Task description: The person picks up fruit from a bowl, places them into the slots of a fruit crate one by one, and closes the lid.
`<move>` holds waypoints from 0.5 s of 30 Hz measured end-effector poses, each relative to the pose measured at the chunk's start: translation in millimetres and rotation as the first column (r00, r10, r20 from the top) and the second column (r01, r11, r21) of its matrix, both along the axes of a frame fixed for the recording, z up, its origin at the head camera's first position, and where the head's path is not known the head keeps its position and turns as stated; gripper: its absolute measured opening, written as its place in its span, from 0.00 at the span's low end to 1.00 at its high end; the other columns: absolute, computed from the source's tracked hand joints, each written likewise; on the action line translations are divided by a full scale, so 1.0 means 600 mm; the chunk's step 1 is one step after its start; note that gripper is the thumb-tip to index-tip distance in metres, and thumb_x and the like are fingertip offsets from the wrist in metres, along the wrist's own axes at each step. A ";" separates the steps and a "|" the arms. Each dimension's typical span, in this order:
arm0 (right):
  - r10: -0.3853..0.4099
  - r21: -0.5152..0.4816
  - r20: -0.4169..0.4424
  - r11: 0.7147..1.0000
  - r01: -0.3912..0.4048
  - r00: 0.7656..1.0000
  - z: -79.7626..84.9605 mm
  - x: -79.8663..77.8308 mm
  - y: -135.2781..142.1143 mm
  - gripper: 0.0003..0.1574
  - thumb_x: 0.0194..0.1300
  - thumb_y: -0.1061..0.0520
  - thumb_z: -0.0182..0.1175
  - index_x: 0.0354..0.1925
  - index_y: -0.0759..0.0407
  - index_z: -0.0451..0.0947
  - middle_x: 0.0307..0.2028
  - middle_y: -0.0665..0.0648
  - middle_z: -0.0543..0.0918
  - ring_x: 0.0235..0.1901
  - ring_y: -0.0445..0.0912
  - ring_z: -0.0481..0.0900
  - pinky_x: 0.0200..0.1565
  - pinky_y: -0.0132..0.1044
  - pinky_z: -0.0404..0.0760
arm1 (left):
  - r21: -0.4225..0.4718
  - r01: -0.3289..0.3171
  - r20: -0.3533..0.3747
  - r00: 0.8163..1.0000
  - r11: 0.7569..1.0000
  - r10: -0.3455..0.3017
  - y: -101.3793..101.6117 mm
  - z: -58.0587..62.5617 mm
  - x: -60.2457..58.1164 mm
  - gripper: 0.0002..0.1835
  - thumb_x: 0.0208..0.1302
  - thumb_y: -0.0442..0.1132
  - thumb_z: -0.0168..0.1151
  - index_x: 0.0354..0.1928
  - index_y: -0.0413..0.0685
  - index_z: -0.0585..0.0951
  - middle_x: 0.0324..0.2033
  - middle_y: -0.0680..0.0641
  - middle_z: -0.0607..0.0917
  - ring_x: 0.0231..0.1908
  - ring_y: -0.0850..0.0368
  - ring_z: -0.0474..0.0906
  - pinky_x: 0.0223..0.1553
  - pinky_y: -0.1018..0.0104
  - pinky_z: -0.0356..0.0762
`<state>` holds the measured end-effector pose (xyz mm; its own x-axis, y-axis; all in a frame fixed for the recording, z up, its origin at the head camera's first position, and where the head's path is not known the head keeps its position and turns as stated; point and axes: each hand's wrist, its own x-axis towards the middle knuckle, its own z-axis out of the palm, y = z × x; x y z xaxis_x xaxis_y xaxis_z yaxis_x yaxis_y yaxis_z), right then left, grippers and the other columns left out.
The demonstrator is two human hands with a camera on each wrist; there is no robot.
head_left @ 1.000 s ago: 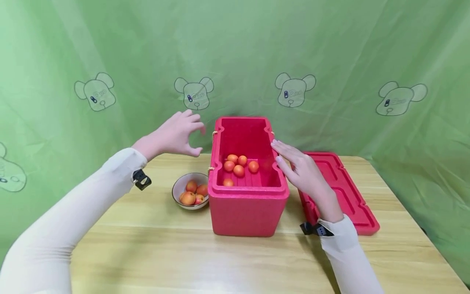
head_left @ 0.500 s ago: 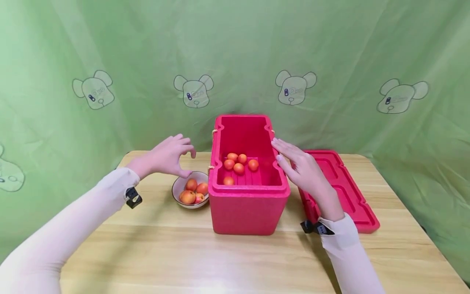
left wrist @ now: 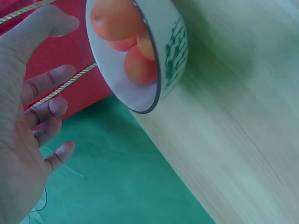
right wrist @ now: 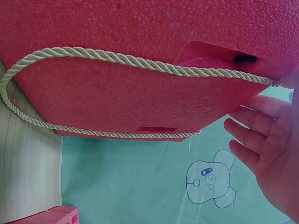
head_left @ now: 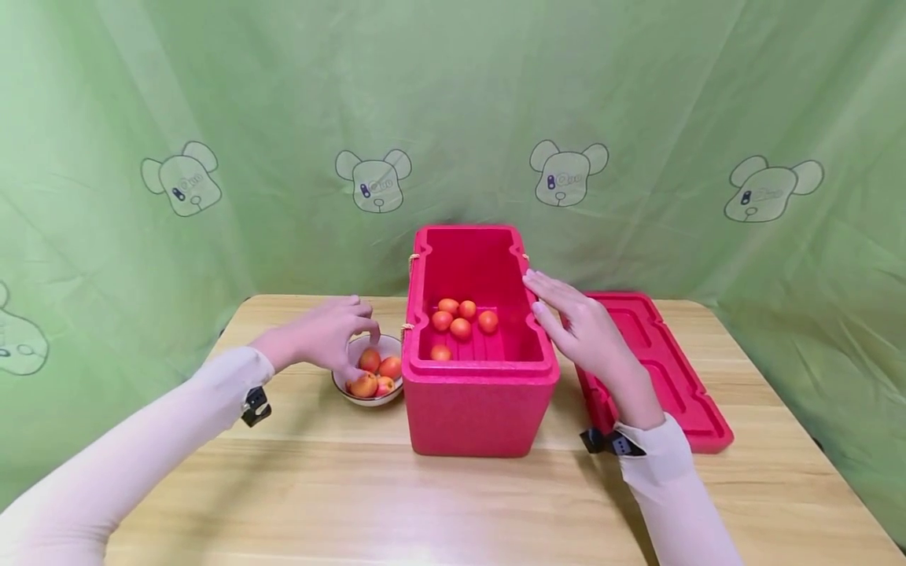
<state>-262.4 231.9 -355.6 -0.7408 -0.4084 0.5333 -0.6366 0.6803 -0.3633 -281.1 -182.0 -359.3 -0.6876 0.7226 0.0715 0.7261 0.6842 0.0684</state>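
A green cloth (head_left: 453, 94) with drawn animal faces (head_left: 378, 189) hangs behind a wooden table (head_left: 304, 503). From the head camera, I see a tall red box (head_left: 477, 417) in the middle with its top off. Six small orange-red fruits (head_left: 461, 328) lie on its floor. Four more fruits (head_left: 364, 385) sit in a round bowl (head_left: 373, 403) just left of the box. My left hand (head_left: 329, 334) is over the left side of that bowl, its fingers bent and its thumb spread apart from them. My right hand (head_left: 576, 322) lays its straight fingers on the right edge of the box. The red lid (head_left: 654, 369) lies flat on the table to the right.

From the left wrist, I see my thumb and fingers spread, with a gap between them and the bowl. Green leaf-like marks show on the bowl's white outside. A twisted rope (left wrist: 65, 85) runs along the red box.

From the right wrist, another twisted rope (right wrist: 126, 59) loops across the box's side. My fingers are stretched out near its far end, pinching nothing.
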 end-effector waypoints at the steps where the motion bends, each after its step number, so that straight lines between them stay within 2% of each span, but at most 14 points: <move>1: -0.001 0.000 0.002 1.000 0.001 1.000 0.000 0.000 0.000 0.34 0.73 0.48 0.58 0.75 0.46 0.66 0.74 0.53 0.70 0.74 0.51 0.67 0.66 0.57 0.74 | -0.001 0.005 0.002 1.000 1.000 -0.005 0.001 -0.002 0.002 0.25 0.40 0.56 0.76 0.41 0.52 0.85 0.37 0.48 0.80 0.41 0.54 0.68 0.45 0.59 0.69; 7: -0.004 0.002 0.012 1.000 0.004 1.000 -0.001 0.000 0.001 0.34 0.74 0.48 0.58 0.75 0.45 0.66 0.74 0.51 0.69 0.75 0.50 0.66 0.66 0.57 0.74 | -0.019 0.019 0.022 1.000 1.000 -0.018 0.006 -0.014 0.007 0.29 0.39 0.60 0.78 0.42 0.51 0.86 0.36 0.51 0.80 0.39 0.58 0.69 0.40 0.63 0.69; 15: 0.000 -0.002 0.028 1.000 0.000 1.000 0.001 -0.001 0.000 0.35 0.73 0.47 0.58 0.75 0.44 0.65 0.74 0.52 0.69 0.74 0.52 0.66 0.63 0.60 0.75 | -0.040 0.042 0.009 0.999 0.998 -0.041 0.013 -0.033 0.007 0.22 0.38 0.57 0.78 0.32 0.53 0.84 0.34 0.49 0.80 0.37 0.58 0.67 0.37 0.64 0.66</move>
